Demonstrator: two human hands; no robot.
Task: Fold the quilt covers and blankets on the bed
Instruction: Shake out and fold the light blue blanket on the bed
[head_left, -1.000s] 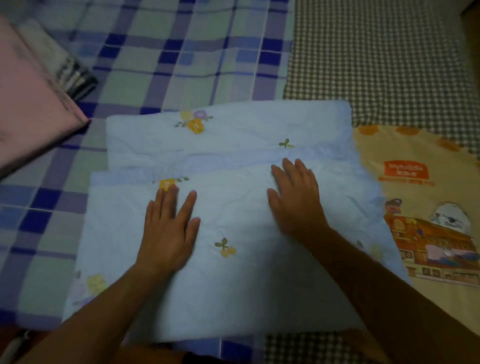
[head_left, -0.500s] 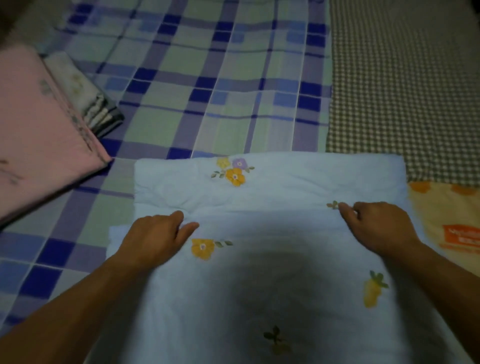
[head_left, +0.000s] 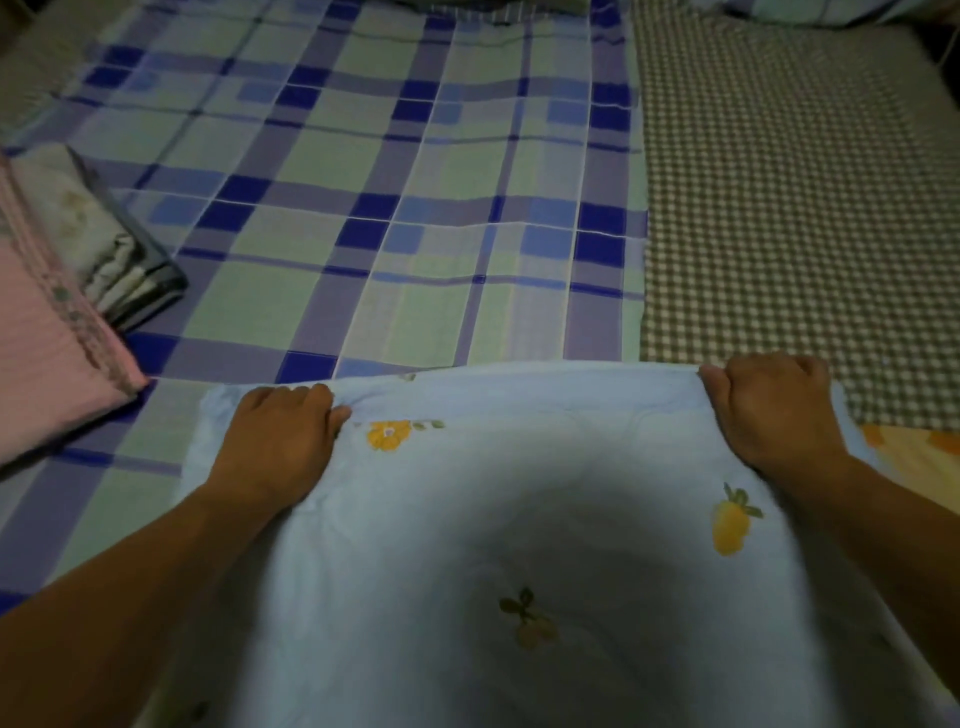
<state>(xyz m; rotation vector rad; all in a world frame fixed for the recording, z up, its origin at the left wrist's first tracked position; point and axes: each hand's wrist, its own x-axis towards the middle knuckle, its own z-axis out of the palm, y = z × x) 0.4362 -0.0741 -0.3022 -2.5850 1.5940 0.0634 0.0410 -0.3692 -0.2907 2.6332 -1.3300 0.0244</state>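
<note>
Head view: the quilt (head_left: 519, 519) lies on the near part of the bed (head_left: 363, 208), over the plaid sheet (head_left: 395, 171). The left hand (head_left: 280, 441) and right hand (head_left: 774, 415) are wide apart, each with fingers curled, gripping the quilt's far edge near a corner. If one hand leads, the fold could land skewed; a loose pinch could drop a layer and let the edges slip out of line. The gripped edge runs left to right across the bed and faces its far end. The quilt's long axis cannot be told, as its near part is cut off.
</note>
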